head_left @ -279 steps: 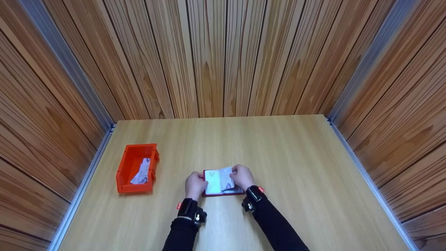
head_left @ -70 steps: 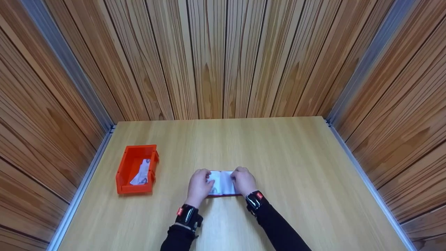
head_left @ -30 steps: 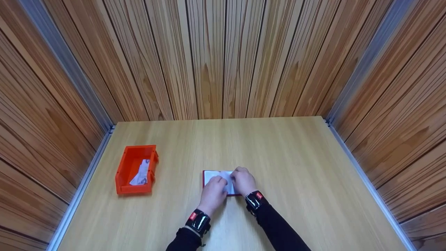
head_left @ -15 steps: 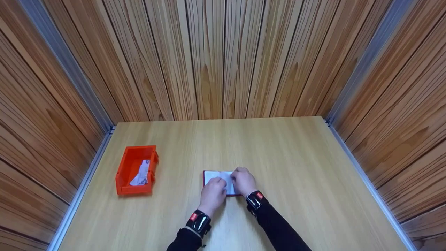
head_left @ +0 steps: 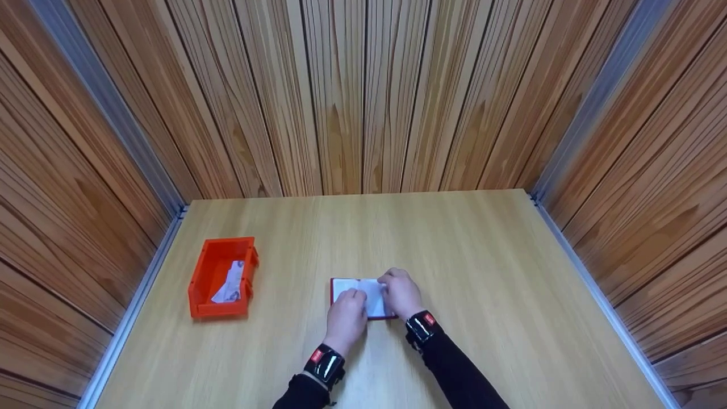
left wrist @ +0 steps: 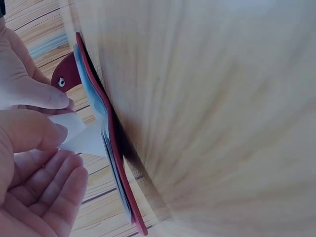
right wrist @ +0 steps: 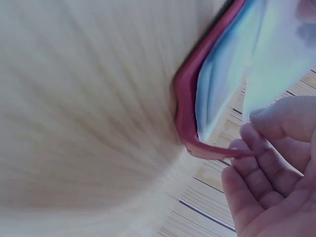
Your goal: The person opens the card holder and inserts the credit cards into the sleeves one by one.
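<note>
A small red card holder (head_left: 377, 301) lies spread open on the table, its clear sleeves (left wrist: 91, 138) facing up. My left hand (head_left: 346, 319) reaches over its left half and pinches a raised sleeve between thumb and fingers, as the left wrist view shows. At the right edge is my right hand (head_left: 403, 295). In the right wrist view its thumb and index finger meet at the lower corner of a sleeve (right wrist: 274, 74), while other fingers touch the red snap strap (right wrist: 217, 152). A purplish print, partly cut off, shows inside that sleeve.
To the left stands an orange bin (head_left: 218, 311) with purplish-white paper slips (head_left: 230, 282) inside, which look like banknotes. Wood-panelled walls (head_left: 352, 102) with metal corner rails (head_left: 147, 272) enclose the table at the back and sides.
A printed slip lay over the holder in the right hand earlier; now sleeves lie there instead. The left hand moved right from the left edge onto the sleeves. Lately the right hand shifted slightly right.
</note>
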`<state>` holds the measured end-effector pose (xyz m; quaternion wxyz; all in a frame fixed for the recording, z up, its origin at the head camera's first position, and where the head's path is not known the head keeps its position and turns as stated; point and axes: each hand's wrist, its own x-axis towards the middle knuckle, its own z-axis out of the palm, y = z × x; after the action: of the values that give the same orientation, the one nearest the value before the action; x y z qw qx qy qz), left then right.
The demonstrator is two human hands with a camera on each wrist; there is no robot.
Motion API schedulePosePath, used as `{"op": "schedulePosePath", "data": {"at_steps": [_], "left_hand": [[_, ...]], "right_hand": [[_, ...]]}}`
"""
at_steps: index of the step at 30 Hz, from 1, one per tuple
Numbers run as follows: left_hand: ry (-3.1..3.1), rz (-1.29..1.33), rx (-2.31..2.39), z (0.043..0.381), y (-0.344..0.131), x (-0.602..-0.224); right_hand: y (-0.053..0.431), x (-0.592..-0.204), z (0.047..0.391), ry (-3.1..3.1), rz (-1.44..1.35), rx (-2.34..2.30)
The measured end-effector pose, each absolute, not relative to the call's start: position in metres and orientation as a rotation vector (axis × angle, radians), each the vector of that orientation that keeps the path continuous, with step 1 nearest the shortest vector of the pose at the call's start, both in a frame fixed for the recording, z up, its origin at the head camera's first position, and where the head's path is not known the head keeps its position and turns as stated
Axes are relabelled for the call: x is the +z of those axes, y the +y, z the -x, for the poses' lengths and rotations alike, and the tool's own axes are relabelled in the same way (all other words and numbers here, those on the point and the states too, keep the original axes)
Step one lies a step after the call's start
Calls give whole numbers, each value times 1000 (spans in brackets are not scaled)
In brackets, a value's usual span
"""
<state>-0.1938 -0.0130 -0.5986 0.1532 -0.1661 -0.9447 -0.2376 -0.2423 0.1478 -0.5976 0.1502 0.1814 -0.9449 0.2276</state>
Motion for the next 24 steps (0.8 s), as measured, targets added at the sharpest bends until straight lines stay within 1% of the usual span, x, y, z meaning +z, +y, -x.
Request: {"op": "schedulePosePath", "data": {"at_steps": [10, 24], "left_hand": [[-2788, 305, -819, 190, -18, -598], [-2752, 50, -1008, 192, -31, -587]], "right_hand": [[156, -590, 244, -2694, -414, 734], [156, -595, 245, -2709, -411, 734]]}}
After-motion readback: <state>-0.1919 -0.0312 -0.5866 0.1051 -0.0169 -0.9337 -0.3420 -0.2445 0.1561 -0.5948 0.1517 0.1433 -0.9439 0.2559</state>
